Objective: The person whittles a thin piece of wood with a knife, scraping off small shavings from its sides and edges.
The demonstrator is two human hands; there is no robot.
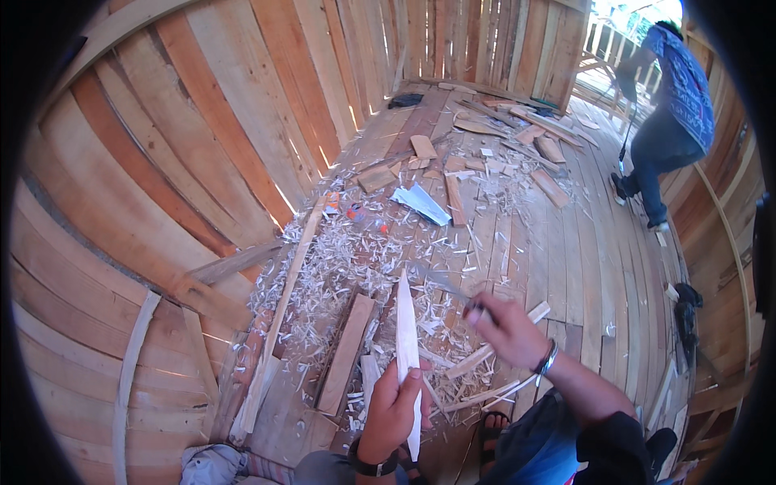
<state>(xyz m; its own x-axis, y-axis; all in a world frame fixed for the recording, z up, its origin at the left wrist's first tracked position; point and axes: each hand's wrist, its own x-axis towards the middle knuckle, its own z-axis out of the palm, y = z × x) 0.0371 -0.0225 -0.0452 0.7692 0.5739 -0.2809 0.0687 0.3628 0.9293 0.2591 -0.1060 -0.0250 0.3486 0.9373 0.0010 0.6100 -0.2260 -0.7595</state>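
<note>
My left hand [394, 408] is closed around the lower part of a pale, flat strip of wood [406, 327] that tapers to a point at its upper end. To the right, my right hand [509, 330] grips the dark handle of a knife [440, 279]. Its blade is smeared by motion and points left toward the strip's tip; I cannot tell whether it touches the wood. Beneath both hands, curled wood shavings [323, 279] cover the floorboards. A thick brown wooden block [346, 356] lies just left of the strip.
A long batten [291, 299] runs along the left side. Offcuts [550, 149] and a folded light-blue sheet [422, 204] lie farther off. At the far right, another person [671, 121] bends near the doorway. A plank wall [234, 105] rises on the left. My sandalled foot [491, 432] is below.
</note>
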